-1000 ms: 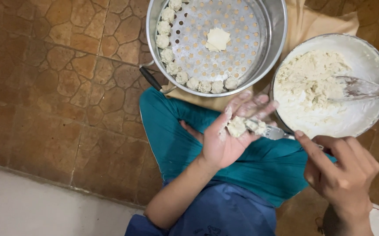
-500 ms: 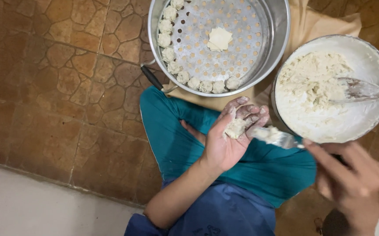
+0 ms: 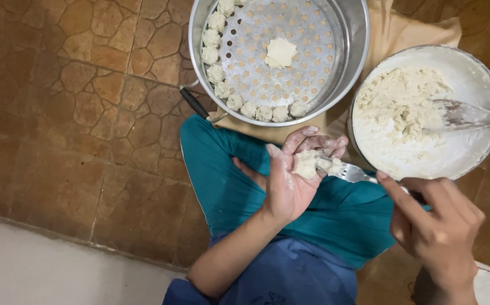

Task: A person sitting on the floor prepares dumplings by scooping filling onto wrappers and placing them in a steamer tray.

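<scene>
My left hand [image 3: 291,178] is held palm up over my lap, fingers curled around a lump of pale filling in a wrapper [image 3: 308,164]. My right hand [image 3: 438,226] grips the handle of a metal fork [image 3: 351,173] whose tines press against that lump. Just beyond, a white bowl [image 3: 471,155] holds more pale filling with a clear spoon [image 3: 465,116] resting in it. A perforated metal steamer pan [image 3: 347,73] lies ahead, with several formed dumplings [image 3: 265,112] lined along its left and near rim and one flat wrapper [image 3: 280,52] in the middle.
I sit on a brown stone-patterned tile floor [image 3: 70,124], legs in teal and blue cloth [image 3: 335,214]. A tan cloth [image 3: 409,31] lies under the pan and bowl. The pan's black handle [image 3: 194,104] sticks out toward my knee. A pale floor strip [image 3: 41,271] runs bottom left.
My left hand has curled its fingers tighter around the filling. My right hand with the fork has shifted slightly, its tines staying at the lump.
</scene>
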